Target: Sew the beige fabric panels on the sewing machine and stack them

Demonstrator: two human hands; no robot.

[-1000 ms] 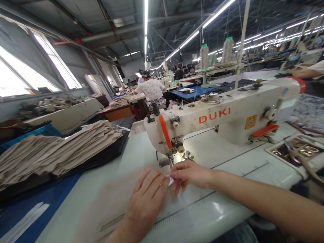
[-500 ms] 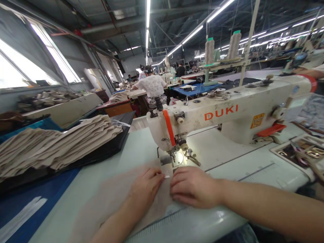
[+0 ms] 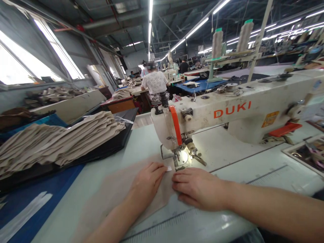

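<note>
A thin pale beige fabric panel (image 3: 116,182) lies flat on the table, its right edge close to the presser foot (image 3: 178,160) of a white sewing machine (image 3: 202,116). My left hand (image 3: 146,182) rests on the panel, with thumb and fingertips closed on a small white strip (image 3: 169,168) near that edge. My right hand (image 3: 197,187) is at the panel's right edge, just in front of the needle area, its fingers curled together on the fabric. What lies under its fingertips is hidden.
Stacked beige fabric pieces (image 3: 88,135) lie on dark cloth at the left, above white strips (image 3: 27,216) on blue material. A tray of small parts (image 3: 306,152) stands at the right. Thread cones (image 3: 217,44) rise behind the machine. Another person (image 3: 154,82) sits farther back.
The view has swung slightly, so the machine appears farther right. My hands stay on the panel close to the presser foot, and the white strip by my left fingertips shows more clearly.
</note>
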